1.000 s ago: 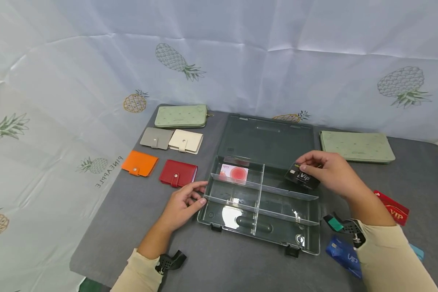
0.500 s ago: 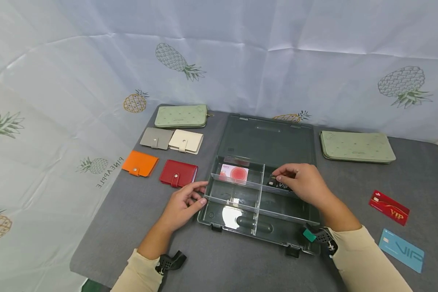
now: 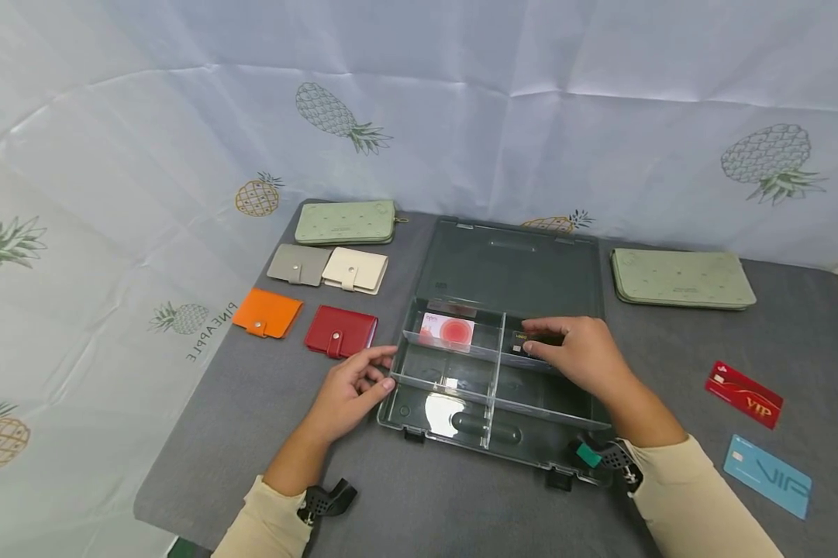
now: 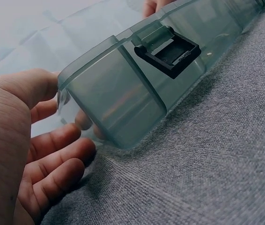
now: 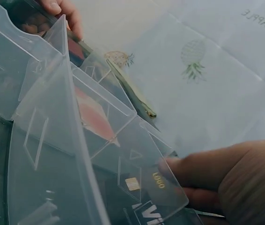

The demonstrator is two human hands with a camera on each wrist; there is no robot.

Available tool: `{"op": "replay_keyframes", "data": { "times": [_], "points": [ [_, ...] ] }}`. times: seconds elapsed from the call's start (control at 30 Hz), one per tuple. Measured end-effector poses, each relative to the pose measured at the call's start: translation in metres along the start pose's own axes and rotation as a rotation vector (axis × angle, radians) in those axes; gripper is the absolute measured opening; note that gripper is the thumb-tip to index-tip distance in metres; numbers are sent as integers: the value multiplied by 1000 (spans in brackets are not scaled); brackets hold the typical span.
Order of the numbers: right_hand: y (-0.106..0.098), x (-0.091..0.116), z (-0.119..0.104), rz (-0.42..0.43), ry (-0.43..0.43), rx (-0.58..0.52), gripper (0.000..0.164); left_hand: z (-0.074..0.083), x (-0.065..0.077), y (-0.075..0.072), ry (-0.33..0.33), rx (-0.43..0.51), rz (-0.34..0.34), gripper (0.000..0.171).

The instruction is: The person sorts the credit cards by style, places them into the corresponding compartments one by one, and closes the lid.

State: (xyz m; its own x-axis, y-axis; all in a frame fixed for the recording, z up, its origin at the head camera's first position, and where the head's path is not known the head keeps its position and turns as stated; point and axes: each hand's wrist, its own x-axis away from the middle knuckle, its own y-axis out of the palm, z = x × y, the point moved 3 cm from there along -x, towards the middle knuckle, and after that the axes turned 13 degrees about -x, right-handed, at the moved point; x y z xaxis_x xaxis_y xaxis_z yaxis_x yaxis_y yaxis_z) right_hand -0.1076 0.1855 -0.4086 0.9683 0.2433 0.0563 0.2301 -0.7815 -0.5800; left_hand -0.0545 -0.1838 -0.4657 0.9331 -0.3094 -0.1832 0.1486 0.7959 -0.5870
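A black card (image 3: 517,343) with a chip lies in the back right compartment of the clear, dark-tinted divider box (image 3: 550,453). Over that card is my right hand (image 3: 581,350), thumb and index finger spread apart at its surface. In the right wrist view the black card (image 5: 144,187) shows through a divider, with a fingertip at its edge. My left hand (image 3: 349,391) touches the box's left side with loosely bent fingers. The left wrist view has its thumb at the box corner (image 4: 118,93). A pink-and-white card (image 3: 447,332) lies in the back left compartment.
A red card (image 3: 745,394) and a light blue card (image 3: 767,475) lie right of the box. Orange (image 3: 267,312), red (image 3: 342,331), grey (image 3: 298,264) and cream (image 3: 355,270) card holders lie left. Green wallets (image 3: 346,222) (image 3: 684,279) flank the raised lid (image 3: 512,267).
My right hand has carried the black card leftward into the back right compartment, and its thumb and index finger have since parted. The left hand has stayed at the box's left side.
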Motion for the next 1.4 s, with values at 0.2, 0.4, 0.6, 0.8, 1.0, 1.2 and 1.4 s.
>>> {"op": "replay_keyframes", "data": {
  "times": [0.2, 0.4, 0.6, 0.8, 1.0, 1.2, 1.4],
  "points": [
    [-9, 9, 1, -22, -3, -3, 51, 0, -1, 1, -2, 3, -1, 46],
    [-21, 25, 2, -20, 3, -84, 53, 1, -1, 1, -6, 5, 5, 46],
    [-41, 42, 13, 27, -8, -139, 47, 0, 0, 0, -9, 2, 9, 46],
    [-64, 64, 42, 98, 86, -152, 50, -1, 0, 1, -9, -1, 10, 45],
    [-92, 87, 84, 164, 178, -115, 55, 1, -1, 1, 1, -6, 7, 45],
    [-122, 109, 129, 263, 339, -32, 67, 2, -2, 0, 17, -4, 12, 45],
    [-145, 129, 164, 284, 418, 41, 75, 0, -1, 1, 7, -9, 11, 46]
  ]
}}
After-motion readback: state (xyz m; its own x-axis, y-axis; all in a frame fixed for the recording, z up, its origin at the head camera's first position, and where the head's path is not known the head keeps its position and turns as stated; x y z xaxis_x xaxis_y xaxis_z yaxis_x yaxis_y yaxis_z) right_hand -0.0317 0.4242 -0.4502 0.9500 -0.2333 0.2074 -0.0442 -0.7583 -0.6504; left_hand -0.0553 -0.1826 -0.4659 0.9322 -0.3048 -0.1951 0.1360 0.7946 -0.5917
